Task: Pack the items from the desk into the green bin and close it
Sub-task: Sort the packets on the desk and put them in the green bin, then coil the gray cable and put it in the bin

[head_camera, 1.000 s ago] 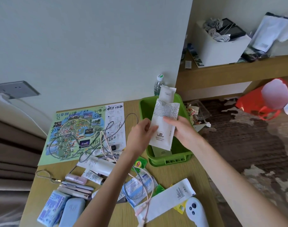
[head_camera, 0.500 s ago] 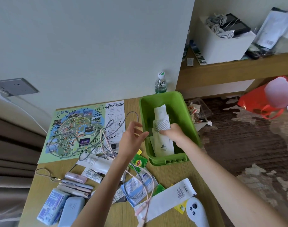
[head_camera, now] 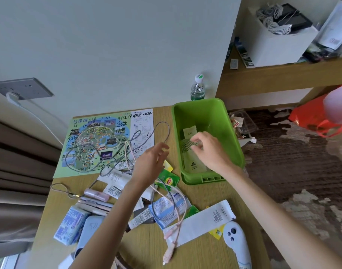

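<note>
The green bin stands open on the desk's right side. A white tube lies flat inside it. My right hand hovers over the tube with fingers spread and holds nothing. My left hand is open above the tangled grey cable, left of the bin. Loose on the desk lie a long white tube, green tea sachets, a blue packet, a pink cable and a white handheld device.
A coloured map sheet covers the desk's back left. Pink pens and a blue tissue pack lie at the front left. A water bottle stands behind the bin. A red bag sits on the floor.
My right hand lowered the white tube from above the bin down into it and let go. My left hand released the tube and drew back to the left.
</note>
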A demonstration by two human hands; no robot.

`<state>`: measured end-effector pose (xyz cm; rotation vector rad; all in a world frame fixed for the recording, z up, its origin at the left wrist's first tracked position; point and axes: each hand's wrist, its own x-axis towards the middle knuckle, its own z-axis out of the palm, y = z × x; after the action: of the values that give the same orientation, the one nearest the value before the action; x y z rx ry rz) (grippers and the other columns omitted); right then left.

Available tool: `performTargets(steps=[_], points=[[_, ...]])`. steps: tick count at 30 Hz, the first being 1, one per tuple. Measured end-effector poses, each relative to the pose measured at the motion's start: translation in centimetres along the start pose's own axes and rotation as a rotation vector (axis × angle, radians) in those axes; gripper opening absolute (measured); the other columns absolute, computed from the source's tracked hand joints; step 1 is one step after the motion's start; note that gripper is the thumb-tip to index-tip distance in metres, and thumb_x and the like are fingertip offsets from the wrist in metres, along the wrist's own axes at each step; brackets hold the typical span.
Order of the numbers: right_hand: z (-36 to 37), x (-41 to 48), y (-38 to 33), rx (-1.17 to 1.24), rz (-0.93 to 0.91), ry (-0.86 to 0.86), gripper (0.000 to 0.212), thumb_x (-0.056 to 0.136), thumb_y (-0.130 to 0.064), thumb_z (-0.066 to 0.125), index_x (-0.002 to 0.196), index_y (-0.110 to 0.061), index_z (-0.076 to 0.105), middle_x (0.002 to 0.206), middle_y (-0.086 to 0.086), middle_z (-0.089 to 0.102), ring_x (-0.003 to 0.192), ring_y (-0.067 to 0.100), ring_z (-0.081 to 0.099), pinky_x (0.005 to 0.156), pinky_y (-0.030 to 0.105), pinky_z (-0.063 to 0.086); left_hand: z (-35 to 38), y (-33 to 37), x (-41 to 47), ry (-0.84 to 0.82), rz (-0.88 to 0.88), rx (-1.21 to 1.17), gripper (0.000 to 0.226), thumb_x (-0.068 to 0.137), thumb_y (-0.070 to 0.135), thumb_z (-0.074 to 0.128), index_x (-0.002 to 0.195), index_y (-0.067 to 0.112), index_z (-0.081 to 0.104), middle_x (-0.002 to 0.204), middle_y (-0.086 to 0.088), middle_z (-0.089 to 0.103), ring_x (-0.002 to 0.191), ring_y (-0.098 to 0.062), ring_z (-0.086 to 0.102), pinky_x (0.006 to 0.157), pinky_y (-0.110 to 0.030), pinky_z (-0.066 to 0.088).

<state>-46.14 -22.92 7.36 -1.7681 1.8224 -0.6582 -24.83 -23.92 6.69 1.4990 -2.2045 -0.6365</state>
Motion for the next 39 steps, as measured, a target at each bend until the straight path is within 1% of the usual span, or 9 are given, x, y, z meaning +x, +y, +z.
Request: performTargets(steps=[3, 6, 10, 13, 17, 21, 26, 29, 39], points=[[-0.1, -3.4, -1.8, 0.084, -0.206, 0.135, 0.012, 0.090, -0.012, 0.064, 0.101, -0.011, 0.062, 0.097, -0.007, 0.059, 0.075, 0.003, 0.058, 0.065, 0.025, 0.055, -0.9, -2.3, -2.4, 0.024, 0.097, 0.108, 0.020, 0.094, 0.007, 0.055, 0.109, 0.016, 0.064, 0.098, 0.003, 0.067, 0.089, -0.013, 0.063, 0.069, -0.032, 0.057], [1.2, -6.2, -3.4, 0.073, -0.287, 0.116, 0.011, 0.089, -0.011, 0.063, 0.099, -0.009, 0.061, 0.092, -0.005, 0.059, 0.068, 0.004, 0.057, 0.056, 0.021, 0.052, -1.4, -3.7, -4.8, 0.090, 0.109, 0.162, 0.028, 0.087, -0.003, 0.059, 0.106, 0.015, 0.065, 0.103, 0.001, 0.066, 0.096, -0.017, 0.061, 0.068, -0.026, 0.051], [4.5, -8.8, -4.6, 0.003, -0.357, 0.018, 0.010, 0.088, -0.010, 0.065, 0.097, -0.008, 0.061, 0.091, -0.004, 0.061, 0.058, 0.002, 0.051, 0.047, 0.010, 0.040, -1.3, -5.3, -6.5, -0.064, 0.065, 0.302, 0.037, 0.089, 0.012, 0.064, 0.125, 0.020, 0.061, 0.124, 0.001, 0.061, 0.116, -0.022, 0.053, 0.093, -0.038, 0.046], [7.4, -9.5, -4.8, -0.109, -0.288, -0.081, 0.014, 0.094, -0.021, 0.060, 0.103, -0.013, 0.056, 0.093, -0.004, 0.062, 0.057, 0.007, 0.055, 0.044, 0.011, 0.034, -1.0, -6.1, -6.6, -0.149, 0.035, 0.370, 0.034, 0.095, 0.028, 0.057, 0.129, 0.024, 0.059, 0.128, 0.004, 0.059, 0.121, -0.018, 0.050, 0.100, -0.034, 0.036], [9.7, -9.4, -5.1, -0.204, -0.079, -0.242, 0.018, 0.095, -0.028, 0.057, 0.104, -0.013, 0.053, 0.081, 0.001, 0.064, 0.059, 0.016, 0.054, 0.049, 0.028, 0.040, -1.4, -6.1, -6.1, -0.113, 0.092, 0.378, 0.019, 0.095, 0.026, 0.057, 0.110, 0.019, 0.068, 0.113, 0.003, 0.066, 0.109, -0.018, 0.056, 0.097, -0.032, 0.038], [9.1, -8.7, -5.7, -0.062, 0.007, -0.216, 0.030, 0.098, -0.024, 0.052, 0.074, -0.006, 0.057, 0.062, 0.006, 0.055, 0.053, 0.023, 0.050, 0.048, 0.033, 0.037, -3.7, -5.3, -5.8, 0.024, 0.158, 0.301, 0.014, 0.093, 0.018, 0.061, 0.099, 0.013, 0.072, 0.095, 0.001, 0.071, 0.092, -0.022, 0.064, 0.090, -0.039, 0.046], [5.0, -6.8, -8.6, 0.255, -0.057, -0.143, 0.029, 0.096, -0.025, 0.057, 0.071, -0.011, 0.063, 0.070, 0.010, 0.068, 0.040, 0.002, 0.046, 0.040, 0.017, 0.035, -8.2, -3.4, -5.1, 0.137, 0.175, 0.178, 0.015, 0.095, 0.011, 0.057, 0.101, 0.009, 0.070, 0.093, -0.001, 0.072, 0.085, -0.021, 0.067, 0.087, -0.043, 0.051], [2.3, -5.5, -10.8, 0.411, -0.105, -0.069, 0.029, 0.097, -0.022, 0.057, 0.068, -0.025, 0.061, 0.068, 0.005, 0.068, 0.047, 0.011, 0.055, 0.044, 0.029, 0.044, -11.6, -1.5, -4.1, 0.198, 0.173, 0.055, 0.015, 0.097, 0.012, 0.054, 0.101, 0.010, 0.069, 0.087, -0.001, 0.070, 0.075, -0.018, 0.067, 0.070, -0.040, 0.056], [-7.8, -1.7, -18.9, 0.729, -0.253, 0.111, 0.030, 0.101, -0.012, 0.046, 0.092, 0.007, 0.067, 0.068, 0.010, 0.061, 0.050, 0.013, 0.054, 0.048, 0.020, 0.046, -19.3, 1.8, -2.3, 0.277, 0.116, -0.322, 0.018, 0.100, 0.021, 0.050, 0.098, 0.018, 0.068, 0.063, 0.006, 0.055, 0.060, -0.006, 0.056, 0.063, -0.016, 0.046]])
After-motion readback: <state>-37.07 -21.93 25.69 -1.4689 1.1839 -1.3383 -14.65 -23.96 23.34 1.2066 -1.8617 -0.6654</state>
